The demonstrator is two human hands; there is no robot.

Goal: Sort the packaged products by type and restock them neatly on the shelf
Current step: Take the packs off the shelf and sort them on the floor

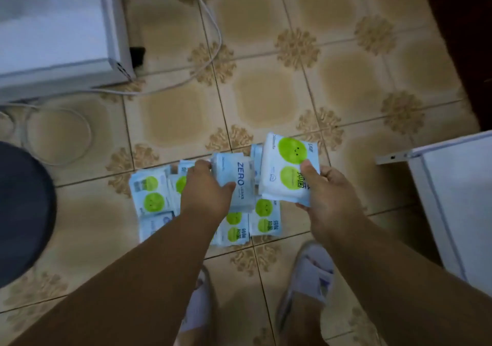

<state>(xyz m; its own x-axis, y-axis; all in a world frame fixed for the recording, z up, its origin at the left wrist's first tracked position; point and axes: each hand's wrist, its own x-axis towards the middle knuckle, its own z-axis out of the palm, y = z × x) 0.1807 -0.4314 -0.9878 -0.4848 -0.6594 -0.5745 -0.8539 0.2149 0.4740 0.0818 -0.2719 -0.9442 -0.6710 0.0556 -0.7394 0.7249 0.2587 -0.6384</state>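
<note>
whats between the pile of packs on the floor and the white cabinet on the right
In the head view, only bare patterned tile floor lies between the pile of packs and the white cabinet; the right hand lifts a green-dot pack above the pile's right edge.

floor tiles (266,100): beige with brown floral medallions at corners | held right pack (286,170): white-blue, two lime-green circles | held left pack (239,183): pale blue, dark blue "ZERO" lettering | packs on floor (150,194): pale blue with green circles | slippers (311,279): pale lilac | far-left cabinet (53,26): white | cord (210,26): white
</note>
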